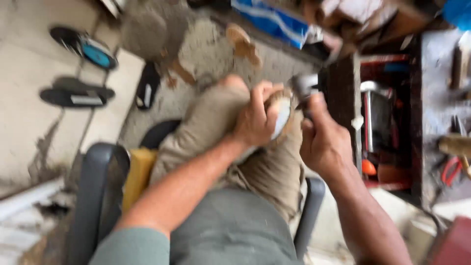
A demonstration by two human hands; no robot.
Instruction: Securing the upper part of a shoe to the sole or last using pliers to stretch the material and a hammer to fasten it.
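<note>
I sit in a chair and look down at my lap; the picture is blurred. My left hand (255, 118) grips a shoe (282, 115) with a pale sole, pressed against my knee (216, 113). My right hand (324, 142) is closed around a dark metal tool (304, 88) whose head rests at the shoe's edge. The two hands are nearly touching above my beige trousers.
The chair has grey armrests (95, 196) and a yellow cushion (137, 172). Sandals (76, 93) lie on the floor at left. A dark workbench (431, 98) at right holds pliers with red handles (451, 169) and other tools. A blue box (274, 22) stands at the top.
</note>
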